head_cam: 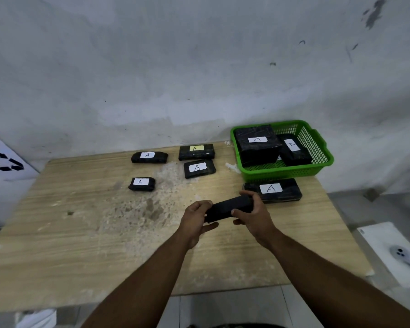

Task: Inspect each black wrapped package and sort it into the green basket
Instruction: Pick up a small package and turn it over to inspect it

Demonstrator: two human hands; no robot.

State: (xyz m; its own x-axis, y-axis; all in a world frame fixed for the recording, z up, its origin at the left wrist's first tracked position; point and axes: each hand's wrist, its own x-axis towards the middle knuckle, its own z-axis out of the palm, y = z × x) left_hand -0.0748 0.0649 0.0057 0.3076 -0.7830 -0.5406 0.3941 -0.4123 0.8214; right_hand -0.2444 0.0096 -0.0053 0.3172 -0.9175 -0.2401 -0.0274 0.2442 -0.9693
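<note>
Both forearms reach fwd, hands close together. Left hand [194, 220] & right hand [253, 215] each curl fingers round opposite ends of one black package [227, 207] btwn them; right thumb on its near face, probably.

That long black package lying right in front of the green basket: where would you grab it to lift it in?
Probably from above, across its short width near the middle. The long package lies flat on the table, label up, its long sides open to fingers. The green basket crowds its far side, so come from the near side.
</note>
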